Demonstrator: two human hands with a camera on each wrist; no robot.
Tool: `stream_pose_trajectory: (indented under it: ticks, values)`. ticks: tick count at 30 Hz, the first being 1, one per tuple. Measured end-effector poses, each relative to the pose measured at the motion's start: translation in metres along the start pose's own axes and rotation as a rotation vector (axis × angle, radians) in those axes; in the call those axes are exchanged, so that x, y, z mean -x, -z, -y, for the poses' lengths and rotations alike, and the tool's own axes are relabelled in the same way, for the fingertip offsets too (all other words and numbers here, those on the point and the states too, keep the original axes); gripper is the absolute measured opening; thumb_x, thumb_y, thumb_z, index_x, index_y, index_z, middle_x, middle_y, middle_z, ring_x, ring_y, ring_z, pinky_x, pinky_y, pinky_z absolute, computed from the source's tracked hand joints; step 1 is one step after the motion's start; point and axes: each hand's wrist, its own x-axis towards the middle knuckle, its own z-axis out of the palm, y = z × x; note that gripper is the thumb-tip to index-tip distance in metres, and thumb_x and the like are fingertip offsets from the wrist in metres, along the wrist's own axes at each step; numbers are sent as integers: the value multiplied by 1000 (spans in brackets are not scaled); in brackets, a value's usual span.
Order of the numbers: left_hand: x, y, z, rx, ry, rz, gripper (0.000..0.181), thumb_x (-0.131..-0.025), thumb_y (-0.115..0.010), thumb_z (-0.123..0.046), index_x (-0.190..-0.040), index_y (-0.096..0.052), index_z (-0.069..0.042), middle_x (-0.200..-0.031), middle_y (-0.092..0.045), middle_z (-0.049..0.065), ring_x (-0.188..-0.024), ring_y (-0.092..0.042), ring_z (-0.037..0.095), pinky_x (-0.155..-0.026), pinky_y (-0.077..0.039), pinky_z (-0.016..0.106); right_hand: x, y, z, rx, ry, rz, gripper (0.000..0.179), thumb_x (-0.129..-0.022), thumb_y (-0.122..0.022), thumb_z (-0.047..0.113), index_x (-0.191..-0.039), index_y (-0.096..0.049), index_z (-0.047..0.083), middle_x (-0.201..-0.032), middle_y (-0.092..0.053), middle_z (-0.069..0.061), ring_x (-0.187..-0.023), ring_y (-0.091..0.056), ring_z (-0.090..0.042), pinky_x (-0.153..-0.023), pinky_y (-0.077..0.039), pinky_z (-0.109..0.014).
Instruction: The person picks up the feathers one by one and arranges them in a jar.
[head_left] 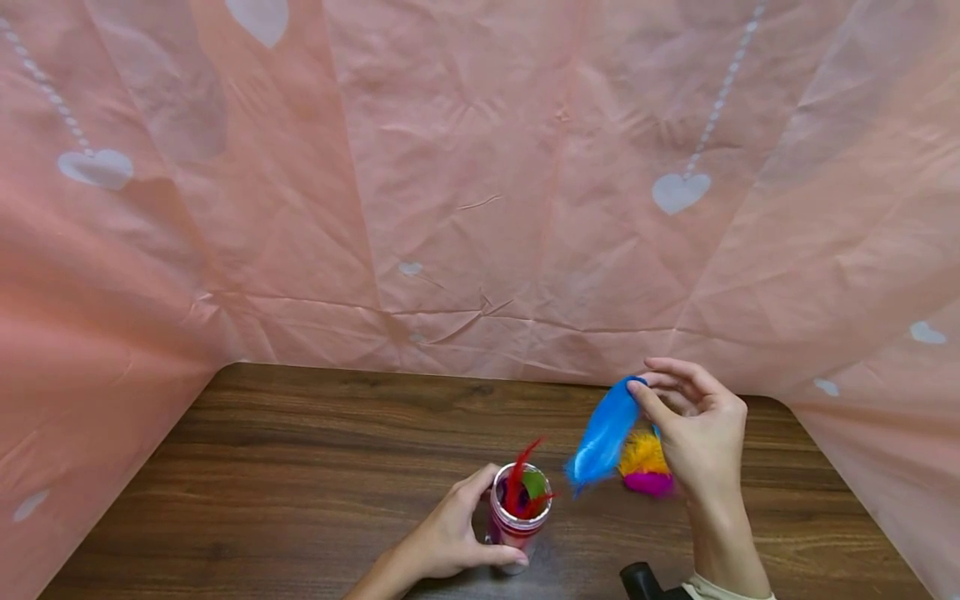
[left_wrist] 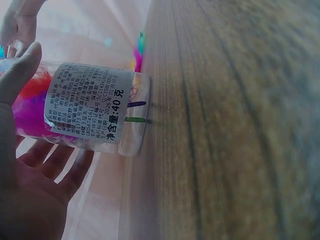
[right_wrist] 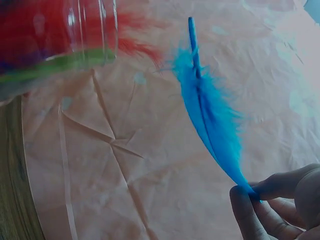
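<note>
A clear plastic jar [head_left: 517, 533] with a printed white label [left_wrist: 87, 100] stands upright on the wooden table. My left hand [head_left: 457, 529] grips its side, thumb on one side and fingers on the other. Inside are red, purple and green feathers, and red tips [head_left: 519, 475] stick up past the open rim. My right hand [head_left: 701, 425] pinches a blue feather [head_left: 606, 433] by its tip between thumb and fingers, up and to the right of the jar. In the right wrist view the blue feather [right_wrist: 212, 115] has its bare quill end pointing away from the fingers [right_wrist: 245, 210].
Orange-yellow and magenta feathers [head_left: 647, 462] lie on the wooden table [head_left: 315, 467] under the right hand. A black cylindrical object [head_left: 639, 579] shows at the right wrist. Pink sheeting with pale hearts [head_left: 465, 208] rises behind and along both sides of the table.
</note>
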Motion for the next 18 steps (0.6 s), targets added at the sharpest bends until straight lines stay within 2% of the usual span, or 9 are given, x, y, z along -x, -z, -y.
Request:
stream_pose_trajectory:
  ticks: [3, 7, 10, 18]
  values:
    - [0, 0, 2, -13, -24, 0, 68, -78, -93, -15, -134, -54, -13, -123, -68, 2, -107, -65, 8, -94, -57, 32, 2, -3, 0, 20, 35, 9, 25, -82, -75, -20, -102, -75, -6, -80, -75, -2, -72, -70, -11, -67, -57, -16]
    - [0, 0, 2, 12, 3, 8, 67, -78, -92, -14, -134, -54, -14, -124, -68, 2, -108, -64, 9, -95, -56, 32, 4, -6, 0, 21, 73, 8, 25, -81, -76, -21, -102, -75, -8, -79, -76, -1, -73, -70, -11, -72, -57, -15]
    - [0, 0, 1, 26, 19, 13, 67, -78, -92, -15, -134, -54, -15, -124, -68, 2, -109, -64, 9, -96, -56, 32, 6, -8, 1, 8, 97, -1, 25, -80, -75, -22, -101, -75, -8, -80, -76, -1, -73, -70, -10, -74, -57, -15]
    - [0, 0, 4, 0, -22, 5, 67, -78, -93, -15, -133, -54, -15, -122, -68, 1, -108, -64, 7, -94, -57, 31, 10, -18, 0, -30, 207, 15, 25, -79, -75, -24, -102, -69, -18, -86, -76, -1, -77, -71, -10, -72, -57, -15]
